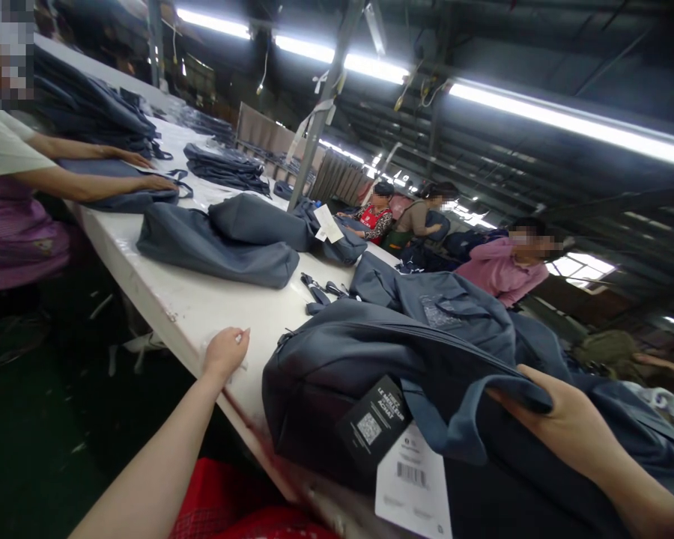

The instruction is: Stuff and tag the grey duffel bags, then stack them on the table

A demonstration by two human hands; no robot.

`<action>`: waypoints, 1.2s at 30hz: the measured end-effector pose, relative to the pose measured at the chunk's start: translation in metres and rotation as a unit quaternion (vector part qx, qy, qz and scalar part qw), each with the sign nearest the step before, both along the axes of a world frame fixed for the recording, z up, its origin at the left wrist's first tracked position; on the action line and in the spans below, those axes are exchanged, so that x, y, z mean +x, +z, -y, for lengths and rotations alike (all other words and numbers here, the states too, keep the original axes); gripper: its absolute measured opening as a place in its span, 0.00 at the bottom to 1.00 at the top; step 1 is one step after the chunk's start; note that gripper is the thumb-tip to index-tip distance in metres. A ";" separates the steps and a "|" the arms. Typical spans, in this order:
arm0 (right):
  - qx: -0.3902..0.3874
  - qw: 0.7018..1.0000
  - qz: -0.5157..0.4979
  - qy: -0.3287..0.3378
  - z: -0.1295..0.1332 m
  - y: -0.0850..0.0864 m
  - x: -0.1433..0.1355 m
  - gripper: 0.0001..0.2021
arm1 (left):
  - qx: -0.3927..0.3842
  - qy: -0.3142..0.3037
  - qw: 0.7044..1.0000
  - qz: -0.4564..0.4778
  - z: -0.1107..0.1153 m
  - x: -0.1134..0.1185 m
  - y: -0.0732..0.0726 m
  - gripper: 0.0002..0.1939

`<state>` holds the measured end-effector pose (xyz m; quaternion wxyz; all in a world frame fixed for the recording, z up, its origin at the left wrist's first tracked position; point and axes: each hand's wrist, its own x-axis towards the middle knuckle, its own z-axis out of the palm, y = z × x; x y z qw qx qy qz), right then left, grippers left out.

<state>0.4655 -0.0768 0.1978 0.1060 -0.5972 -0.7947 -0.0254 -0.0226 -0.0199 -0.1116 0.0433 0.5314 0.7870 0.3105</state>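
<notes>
A dark blue bag (326, 367) with a long zipper lies at the near edge of the white table (185, 299). From it hang a black tag (374, 423) and a white barcode tag (413, 486). My right hand (562, 419) grips the bag's upper edge near a blue strap, thumb on top, other fingers partly hidden. Left of the bag, my left hand (226, 352) is closed over the table edge, with something small and whitish at its fingers that I cannot make out.
More blue bags (219, 247) lie across the table, with straps (320, 292) beside them. At the left, a person's hands (151, 176) press on a bag near tall stacks (90, 97). A metal post (320, 112) rises behind. Several people work farther back.
</notes>
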 end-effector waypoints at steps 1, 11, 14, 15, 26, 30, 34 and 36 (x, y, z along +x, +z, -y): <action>0.014 1.000 0.007 -0.008 0.000 0.002 0.003 0.16 | 0.000 0.001 1.000 -0.001 0.000 0.000 0.000 0.21; 0.013 0.993 0.117 0.025 -0.033 -0.021 0.018 0.14 | -0.035 0.011 0.999 0.002 -0.001 0.000 0.002 0.24; -0.014 0.993 0.107 0.049 -0.041 -0.023 0.022 0.20 | -0.052 0.009 0.999 0.004 0.000 0.001 0.003 0.25; -0.017 0.993 0.106 0.056 -0.041 -0.022 0.025 0.24 | -0.058 0.008 0.998 0.005 -0.001 0.000 0.003 0.25; 0.021 0.988 0.143 0.048 -0.023 -0.035 0.032 0.36 | -0.081 0.001 0.997 -0.011 -0.001 0.000 0.007 0.20; -0.031 0.980 0.198 0.007 -0.021 -0.041 0.026 0.23 | -0.080 0.004 0.997 -0.015 -0.001 0.002 0.010 0.21; -0.126 0.979 0.158 -0.014 -0.019 -0.032 0.018 0.21 | -0.077 0.017 0.997 -0.015 -0.002 0.002 0.005 0.23; -0.155 0.985 0.071 -0.002 -0.013 -0.018 0.012 0.20 | -0.072 0.015 0.997 -0.015 -0.003 0.001 0.004 0.24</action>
